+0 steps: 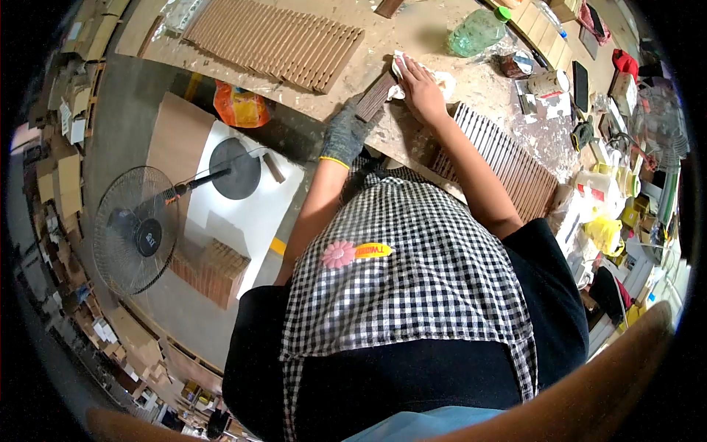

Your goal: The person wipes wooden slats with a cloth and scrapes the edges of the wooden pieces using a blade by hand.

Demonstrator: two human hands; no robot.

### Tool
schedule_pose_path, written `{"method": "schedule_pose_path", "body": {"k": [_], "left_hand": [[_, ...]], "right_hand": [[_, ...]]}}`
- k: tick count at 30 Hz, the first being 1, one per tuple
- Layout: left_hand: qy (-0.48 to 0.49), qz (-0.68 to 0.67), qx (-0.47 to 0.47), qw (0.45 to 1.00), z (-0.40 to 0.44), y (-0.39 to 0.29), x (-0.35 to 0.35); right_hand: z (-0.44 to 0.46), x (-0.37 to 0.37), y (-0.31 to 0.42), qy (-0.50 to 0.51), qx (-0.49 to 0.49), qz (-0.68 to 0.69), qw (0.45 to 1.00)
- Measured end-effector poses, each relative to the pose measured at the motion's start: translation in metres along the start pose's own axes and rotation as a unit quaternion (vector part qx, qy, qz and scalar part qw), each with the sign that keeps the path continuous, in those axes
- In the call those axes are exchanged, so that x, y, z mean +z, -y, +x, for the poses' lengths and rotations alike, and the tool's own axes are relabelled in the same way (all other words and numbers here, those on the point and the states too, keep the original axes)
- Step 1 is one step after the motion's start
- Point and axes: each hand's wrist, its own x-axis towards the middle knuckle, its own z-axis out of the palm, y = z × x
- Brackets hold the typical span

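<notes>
My left hand (343, 132), in a grey knitted glove with a yellow cuff edge, grips the near end of a dark brown wooden block (376, 96) at the table's front edge. My bare right hand (423, 91) presses on a crumpled white cloth (445, 82), which touches the far end of the block. The fingers lie over the cloth and partly hide it. Close to my right forearm, a row of dark brown wooden pieces (508, 163) stands on the worktable (420, 144).
Many lighter brown wooden pieces (272, 44) line the table's far left. A green-capped bottle (475, 35), a paper cup (549, 83) and a phone (580, 85) are at the right. On the floor at left stand a fan (140, 232) and stacked wood (213, 272).
</notes>
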Motion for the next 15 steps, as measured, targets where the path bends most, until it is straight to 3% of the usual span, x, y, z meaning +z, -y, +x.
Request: {"method": "schedule_pose_path", "body": {"k": [1,3,4,5,6,7,8,9,10,11,12,15], "left_hand": [[0.007,-0.012,-0.004,1.0,0.0,0.0,-0.003],[0.022,-0.033,-0.018,0.999,0.0,-0.002,-0.007],[0.049,0.22,0.099,0.969,0.0,0.001,-0.012],[0.071,0.455,0.209,0.863,-0.004,0.005,-0.016],[-0.006,0.263,0.098,0.96,-0.011,0.003,-0.005],[-0.082,0.055,-0.019,0.995,-0.017,-0.001,0.007],[-0.031,0.02,-0.061,0.997,0.003,-0.003,-0.011],[-0.074,-0.021,-0.036,0.996,-0.013,-0.004,0.022],[-0.097,0.021,-0.04,0.994,0.002,-0.002,0.002],[-0.121,0.062,-0.046,0.99,0.019,0.001,-0.024],[-0.12,0.072,-0.064,0.988,0.03,0.005,-0.042],[-0.072,0.145,0.091,0.983,-0.013,-0.015,0.021]], "right_hand": [[0.002,0.003,0.001,-0.073,-0.034,-0.024,0.996],[-0.023,-0.001,0.029,0.063,-0.018,0.046,0.997],[-0.043,0.009,0.038,0.008,-0.144,0.066,0.987],[-0.062,0.003,0.058,0.091,-0.151,0.083,0.981],[-0.071,-0.007,0.073,0.071,-0.211,0.113,0.968],[-0.07,-0.028,0.08,0.041,-0.235,0.184,0.953],[-0.071,-0.032,0.072,0.065,-0.195,0.243,0.948],[-0.072,-0.036,0.061,0.087,-0.155,0.3,0.937],[-0.071,-0.053,0.061,0.136,0.03,0.377,0.916],[-0.072,-0.044,0.045,0.164,0.2,0.487,0.834],[-0.067,-0.061,0.041,0.116,0.258,0.531,0.799],[-0.057,-0.059,-0.007,-0.043,0.36,0.688,0.628]]}}
